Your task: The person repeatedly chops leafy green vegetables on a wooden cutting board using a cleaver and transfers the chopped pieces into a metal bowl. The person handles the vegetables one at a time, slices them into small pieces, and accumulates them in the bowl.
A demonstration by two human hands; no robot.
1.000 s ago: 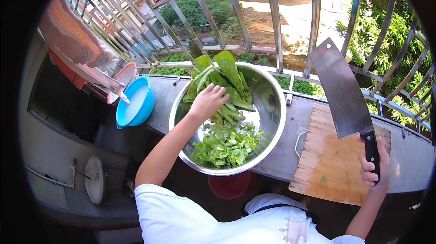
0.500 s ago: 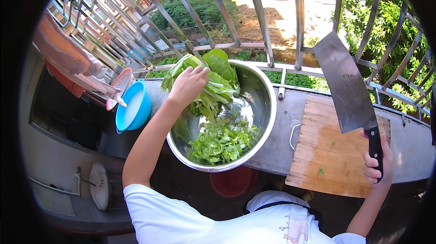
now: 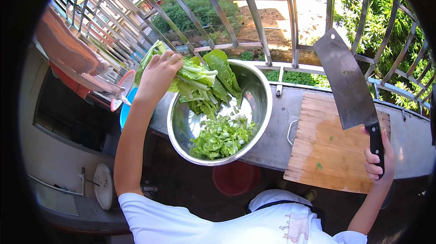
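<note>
Seen from above, a person's left hand, left of the upper centre, closes over a bunch of lettuce leaves. The leaves lie beneath the curled fingers, with a pale green edge poking out on the hand's left side and the longer part fanning right and down into a steel bowl at the centre of the frame. The lower half of that bowl holds a heap of chopped lettuce, green with whitish pieces, touching or almost touching the ends of the whole leaves. On the right of the frame, the right hand is wrapped around the black handle of a cleaver, its broad grey blade slanting toward the top. Behind and below the blade, a wooden board lies on the grey counter, part of its surface darker as if wet, with a few green scraps on it. Left of the bowl, a blue basin is partly hidden by the left forearm; its contents cannot be made out. Below the bowl sits a red bucket, its contents too dark to tell.
</note>
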